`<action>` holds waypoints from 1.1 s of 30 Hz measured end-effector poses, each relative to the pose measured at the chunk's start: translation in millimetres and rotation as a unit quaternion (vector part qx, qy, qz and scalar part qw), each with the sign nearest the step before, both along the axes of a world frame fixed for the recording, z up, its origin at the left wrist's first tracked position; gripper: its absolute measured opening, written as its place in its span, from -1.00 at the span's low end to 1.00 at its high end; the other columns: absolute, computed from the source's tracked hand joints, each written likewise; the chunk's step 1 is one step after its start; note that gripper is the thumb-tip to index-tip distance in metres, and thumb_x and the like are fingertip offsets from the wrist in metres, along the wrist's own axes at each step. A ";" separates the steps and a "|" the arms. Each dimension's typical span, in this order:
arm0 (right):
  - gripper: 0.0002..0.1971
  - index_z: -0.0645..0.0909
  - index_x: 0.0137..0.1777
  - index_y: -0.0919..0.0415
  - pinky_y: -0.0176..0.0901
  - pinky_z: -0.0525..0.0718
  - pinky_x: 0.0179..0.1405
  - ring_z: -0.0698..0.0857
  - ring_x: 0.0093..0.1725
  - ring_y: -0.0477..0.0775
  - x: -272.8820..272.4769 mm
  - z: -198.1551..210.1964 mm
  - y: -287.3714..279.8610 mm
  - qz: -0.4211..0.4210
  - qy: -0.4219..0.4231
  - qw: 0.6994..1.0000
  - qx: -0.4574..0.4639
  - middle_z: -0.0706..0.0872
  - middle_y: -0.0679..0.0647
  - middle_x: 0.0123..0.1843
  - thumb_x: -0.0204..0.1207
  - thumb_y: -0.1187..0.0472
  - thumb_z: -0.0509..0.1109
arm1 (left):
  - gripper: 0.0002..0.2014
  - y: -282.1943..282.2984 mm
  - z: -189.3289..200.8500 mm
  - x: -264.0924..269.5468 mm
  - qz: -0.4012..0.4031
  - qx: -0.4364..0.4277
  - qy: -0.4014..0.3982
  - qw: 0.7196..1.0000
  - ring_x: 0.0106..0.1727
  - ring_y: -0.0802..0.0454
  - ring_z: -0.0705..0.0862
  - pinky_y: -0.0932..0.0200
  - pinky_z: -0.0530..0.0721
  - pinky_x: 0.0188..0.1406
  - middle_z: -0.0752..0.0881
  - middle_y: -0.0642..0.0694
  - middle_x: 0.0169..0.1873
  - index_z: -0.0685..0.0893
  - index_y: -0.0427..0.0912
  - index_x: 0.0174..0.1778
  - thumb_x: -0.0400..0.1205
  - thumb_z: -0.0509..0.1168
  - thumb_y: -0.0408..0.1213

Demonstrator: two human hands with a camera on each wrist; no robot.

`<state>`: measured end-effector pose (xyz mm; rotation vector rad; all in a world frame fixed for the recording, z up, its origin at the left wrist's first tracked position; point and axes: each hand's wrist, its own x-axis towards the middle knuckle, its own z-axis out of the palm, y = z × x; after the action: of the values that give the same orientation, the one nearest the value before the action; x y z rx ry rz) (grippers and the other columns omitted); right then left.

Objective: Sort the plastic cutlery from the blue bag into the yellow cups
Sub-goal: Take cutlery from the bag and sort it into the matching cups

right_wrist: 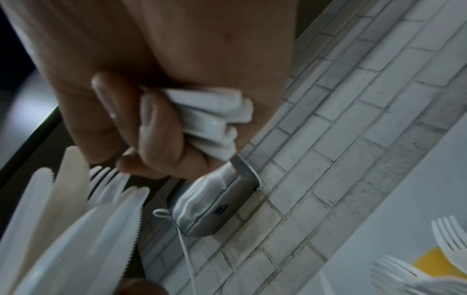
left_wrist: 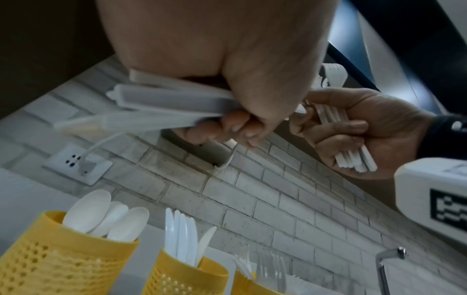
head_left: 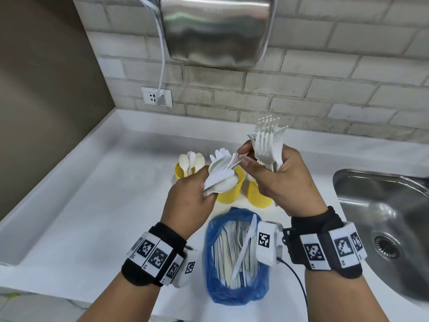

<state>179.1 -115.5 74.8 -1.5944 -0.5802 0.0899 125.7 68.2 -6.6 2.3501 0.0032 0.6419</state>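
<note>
My left hand (head_left: 204, 182) grips a mixed bundle of white plastic cutlery (head_left: 222, 168) by the handles (left_wrist: 161, 103), just above the middle yellow cup (head_left: 229, 191). My right hand (head_left: 262, 168) holds a bunch of forks (head_left: 267, 140) upright, and its thumb and forefinger reach the tines sticking out of the left bundle. The left yellow cup (head_left: 183, 173) holds spoons, the middle cup (left_wrist: 182, 279) knives, the right cup (head_left: 257, 196) forks. The blue bag (head_left: 234, 259) lies open on the counter below my hands, with several pieces of cutlery inside.
A steel sink (head_left: 383, 217) is set into the white counter (head_left: 92, 217) at the right. A metal hand dryer (head_left: 216, 31) hangs on the brick wall above the cups, its cord running to a socket (head_left: 156, 97). A black cable (head_left: 294, 275) trails from my right wrist.
</note>
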 end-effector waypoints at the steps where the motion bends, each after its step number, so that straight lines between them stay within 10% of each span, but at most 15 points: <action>1: -0.94 0.72 0.00 0.30 -0.56 0.49 -0.49 0.62 -0.54 -0.26 0.3 0.5 1.1 -0.015 0.003 1.000 0.001 0.76 -0.16 -0.33 0.62 0.43 0.47 | -0.64 -0.1 1.9 1.5 0.021 0.034 -0.016 0.999 -0.31 -0.26 0.67 -0.01 0.68 -0.39 0.76 -0.09 -0.29 0.68 -0.10 0.21 0.50 0.24 -0.28; 9: -0.88 0.72 -0.05 0.30 -0.38 0.27 -0.67 0.32 -0.68 -0.23 -2.1 3.4 -0.6 -0.034 0.091 0.995 0.011 0.58 -0.18 -0.63 0.66 0.25 0.43 | -0.62 -0.2 11.8 2.8 0.058 0.143 -0.029 0.988 -0.32 -0.26 0.70 0.15 0.55 -0.48 0.80 -0.10 -0.16 0.59 -0.06 0.22 0.48 0.41 -0.35; 14: -0.88 0.68 -0.14 0.35 -0.58 0.41 -0.62 0.53 -0.71 -0.24 -6.3 16.2 -2.5 -0.008 0.079 0.997 -0.016 0.51 -0.19 -0.72 0.65 0.38 0.42 | -0.60 -1.1 15.0 -0.5 0.088 0.165 -0.030 0.982 -0.42 -0.20 0.66 0.26 0.36 -0.46 0.75 -0.05 -0.32 0.69 -0.11 0.12 0.38 0.54 -0.45; 26: -0.78 0.79 -0.32 0.30 -0.49 0.37 -0.53 0.45 -0.63 -0.21 -1.6 8.5 -16.1 -0.125 -0.027 0.983 -0.130 0.55 -0.19 -0.65 0.56 0.24 0.56 | -0.52 -4.2 5.3 -6.9 0.100 0.173 0.004 0.980 -0.46 -0.21 0.64 0.27 0.35 -0.48 0.72 -0.06 -0.39 0.71 -0.14 0.11 0.28 0.58 -0.49; 30: -0.82 0.80 -0.17 0.36 -0.35 0.49 -0.42 0.53 -0.41 -0.18 3.6 -0.7 -15.0 -0.152 -0.078 0.981 -0.088 0.74 0.16 -0.42 0.56 0.23 0.53 | -0.53 -3.3 1.4 -6.9 0.106 0.154 0.012 0.982 -0.48 -0.24 0.63 0.25 0.32 -0.49 0.71 -0.07 -0.39 0.62 -0.09 0.11 0.32 0.55 -0.47; 33: -0.80 0.75 -0.27 0.30 -0.37 0.47 -0.40 0.49 -0.45 -0.25 4.2 -8.5 -9.2 -0.154 -0.067 0.984 -0.059 0.66 -0.07 -0.52 0.58 0.26 0.55 | -0.52 -4.5 2.1 -4.8 0.117 0.150 0.014 0.982 -0.47 -0.26 0.65 0.24 0.33 -0.49 0.73 -0.08 -0.36 0.64 -0.12 0.18 0.35 0.55 -0.43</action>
<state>183.3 -124.7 66.3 -1.7980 -0.4322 -0.2196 120.9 63.7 -4.5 2.6758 0.2112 0.7673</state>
